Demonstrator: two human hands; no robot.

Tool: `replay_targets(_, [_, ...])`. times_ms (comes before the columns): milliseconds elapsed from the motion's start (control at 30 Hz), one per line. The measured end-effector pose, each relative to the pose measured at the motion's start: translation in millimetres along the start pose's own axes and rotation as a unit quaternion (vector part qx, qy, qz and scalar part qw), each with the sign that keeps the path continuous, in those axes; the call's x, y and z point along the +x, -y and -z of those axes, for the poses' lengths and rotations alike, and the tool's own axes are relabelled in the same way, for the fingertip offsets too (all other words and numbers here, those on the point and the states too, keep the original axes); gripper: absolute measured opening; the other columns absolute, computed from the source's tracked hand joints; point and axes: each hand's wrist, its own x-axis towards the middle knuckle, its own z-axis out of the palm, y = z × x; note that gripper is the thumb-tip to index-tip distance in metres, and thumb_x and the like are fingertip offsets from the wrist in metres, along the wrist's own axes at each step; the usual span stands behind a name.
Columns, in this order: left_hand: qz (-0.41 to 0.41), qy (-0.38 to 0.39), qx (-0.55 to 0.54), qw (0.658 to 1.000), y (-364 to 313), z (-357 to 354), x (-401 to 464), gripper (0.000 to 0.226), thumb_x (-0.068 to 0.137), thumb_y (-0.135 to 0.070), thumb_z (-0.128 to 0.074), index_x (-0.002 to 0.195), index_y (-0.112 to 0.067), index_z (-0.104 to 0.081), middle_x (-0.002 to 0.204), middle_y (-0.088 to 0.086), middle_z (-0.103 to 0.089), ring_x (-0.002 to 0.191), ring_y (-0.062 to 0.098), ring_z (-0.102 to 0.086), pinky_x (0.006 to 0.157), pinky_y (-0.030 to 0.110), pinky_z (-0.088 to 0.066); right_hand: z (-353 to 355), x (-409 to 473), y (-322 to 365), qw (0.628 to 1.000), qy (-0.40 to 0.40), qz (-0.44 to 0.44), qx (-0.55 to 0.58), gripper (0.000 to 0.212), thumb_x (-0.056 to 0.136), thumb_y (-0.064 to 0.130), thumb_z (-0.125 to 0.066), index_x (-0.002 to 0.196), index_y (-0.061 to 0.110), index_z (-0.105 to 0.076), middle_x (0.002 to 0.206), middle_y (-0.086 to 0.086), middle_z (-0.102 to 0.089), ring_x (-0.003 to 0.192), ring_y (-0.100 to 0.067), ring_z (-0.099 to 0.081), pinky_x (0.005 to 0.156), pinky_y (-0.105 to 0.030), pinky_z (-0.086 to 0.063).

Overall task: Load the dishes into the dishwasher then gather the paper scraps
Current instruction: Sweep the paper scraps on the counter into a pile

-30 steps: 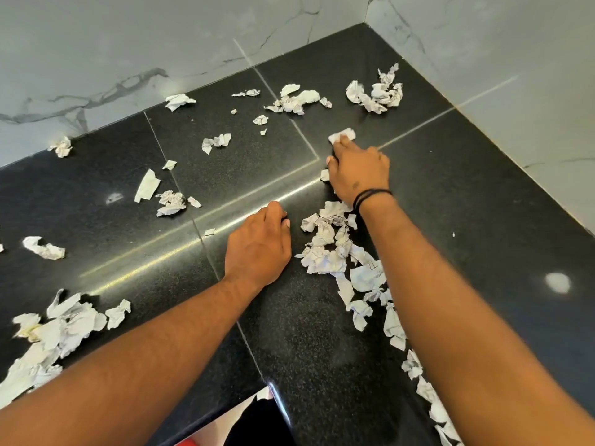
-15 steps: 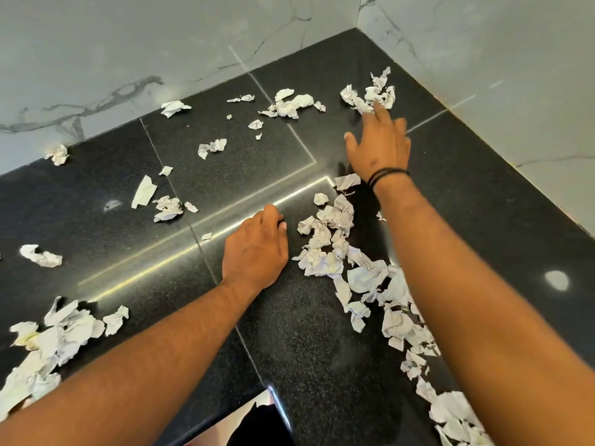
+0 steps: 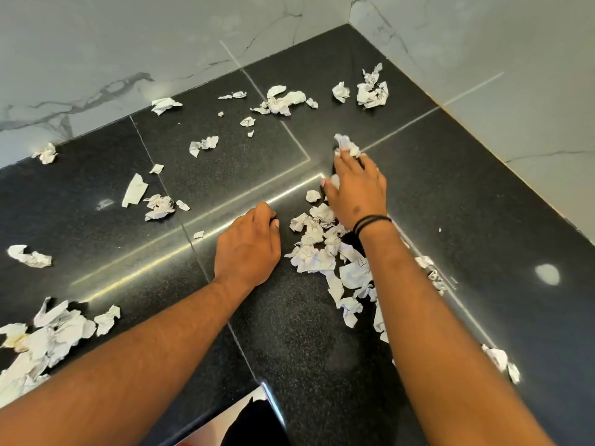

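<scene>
Head view is showing the right hand (image 3: 355, 188) lying flat, fingers pressing a paper scrap (image 3: 346, 143) on the bench (image 3: 483, 220); the left hand (image 3: 248, 249) is resting curled, holding nothing. A pile (image 3: 322, 249) is sitting between the hands; many scraps are waiting beyond.

Crumpled white paper scraps are all over the black speckled stone countertop (image 3: 483, 220). Main pile (image 3: 325, 252) sits mid-frame, between the left hand (image 3: 246, 249) and right hand (image 3: 355, 191). Another heap (image 3: 48, 336) is at the lower left edge, and a clump (image 3: 372, 90) sits top right by the grey marble wall corner (image 3: 349, 14). A wad (image 3: 346, 143) is at the right fingertips, probably touching.
</scene>
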Motion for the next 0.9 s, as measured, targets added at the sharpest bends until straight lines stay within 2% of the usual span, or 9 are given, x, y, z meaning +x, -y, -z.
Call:
replay_targets(133, [-0.002,-0.002,0.000,1.000,-0.1,-0.8,-0.2,0.013,0.104,-0.034,-0.044,0.100,-0.021,-0.046,0.083,-0.005,-0.058,0.071,0.019,-0.055,0.058,0.036,-0.044,6.2,-46.0,7.8,0.999,0.017,0.012,0.033,0.044,0.103,0.041,-0.044,0.143,0.025,-0.051,0.152,0.008,-0.047,0.145,-0.027,-0.029,0.118,-0.053,-0.028])
replay_targets(200, [-0.003,-0.002,0.000,1.000,-0.4,-0.3,-0.3,0.013,0.104,-0.034,-0.044,0.099,-0.022,-0.045,0.081,-0.005,-0.058,0.070,0.019,-0.055,0.058,0.036,-0.046,12.0,-53.8,8.2,0.998,-0.021,0.029,0.042,0.030,0.102,0.039,-0.046,0.120,0.027,-0.068,0.114,0.008,-0.069,0.121,-0.026,-0.050,0.105,-0.049,-0.042])
replay_targets(267, [-0.004,-0.001,0.000,1.000,-0.9,0.3,-0.1,0.014,0.105,-0.034,-0.044,0.098,-0.022,-0.043,0.080,-0.006,-0.056,0.068,0.018,-0.054,0.058,0.036,-0.048,20.6,-45.1,7.3,0.994,-0.097,0.021,0.045,0.031,0.101,0.040,-0.047,0.096,0.024,-0.073,0.077,0.005,-0.064,0.090,-0.023,-0.055,0.092,-0.040,-0.050])
replay_targets(333, [-0.005,-0.002,0.001,1.000,-1.1,1.0,0.2,0.014,0.105,-0.034,-0.043,0.097,-0.023,-0.042,0.078,-0.007,-0.055,0.067,0.017,-0.053,0.058,0.036,-0.048,30.0,-21.6,4.3,0.980,-0.192,0.003,0.048,0.036,0.099,0.039,-0.049,0.086,0.017,-0.074,0.070,-0.003,-0.065,0.080,-0.028,-0.057,0.079,-0.038,-0.052])
replay_targets(400, [-0.008,-0.006,0.003,1.000,-1.5,1.2,0.5,0.015,0.105,-0.034,-0.044,0.095,-0.023,-0.041,0.077,-0.008,-0.053,0.065,0.016,-0.053,0.056,0.035,-0.047,39.1,11.7,-2.3,0.969,-0.242,-0.008,0.047,0.034,0.096,0.036,-0.049,0.086,0.013,-0.073,0.084,-0.009,-0.070,0.087,-0.035,-0.058,0.075,-0.039,-0.051])
replay_targets(467, [-0.008,-0.009,0.004,1.000,-1.0,0.8,0.6,0.015,0.104,-0.034,-0.044,0.096,-0.023,-0.042,0.077,-0.008,-0.053,0.066,0.016,-0.053,0.055,0.034,-0.045,42.5,52.0,-12.6,0.978,-0.209,-0.014,0.023,0.031,0.096,0.034,-0.050,0.105,0.012,-0.070,0.120,-0.010,-0.066,0.107,-0.037,-0.054,0.086,-0.045,-0.051])
replay_targets(567, [-0.007,-0.012,0.004,1.000,0.1,0.1,0.7,0.014,0.104,-0.034,-0.044,0.097,-0.022,-0.044,0.079,-0.007,-0.056,0.067,0.015,-0.054,0.054,0.032,-0.042,38.0,104.5,-32.6,0.997,-0.053,-0.049,-0.010,0.053,0.097,0.040,-0.052,0.146,0.019,-0.044,0.164,-0.008,-0.021,0.140,-0.043,-0.030,0.108,-0.056,-0.037])
replay_targets(667, [-0.005,-0.016,0.000,1.000,-0.4,0.3,0.6,0.013,0.104,-0.033,-0.046,0.098,-0.021,-0.046,0.081,-0.007,-0.058,0.068,0.016,-0.055,0.055,0.030,-0.038,31.0,130.0,-45.9,0.995,0.038,-0.065,-0.058,0.063,0.100,0.049,-0.044,0.155,0.027,-0.026,0.167,-0.006,-0.008,0.149,-0.041,-0.014,0.115,-0.060,-0.021])
replay_targets(900, [0.003,-0.010,0.004,1.000,-0.6,0.8,0.6,0.014,0.104,-0.033,-0.045,0.101,-0.020,-0.047,0.083,-0.006,-0.058,0.070,0.016,-0.050,0.059,0.030,-0.035,26.2,80.5,-28.5,0.998,-0.008,-0.045,-0.048,0.041,0.102,0.042,-0.039,0.128,0.016,-0.058,0.144,-0.010,-0.045,0.131,-0.039,-0.038,0.104,-0.053,-0.036])
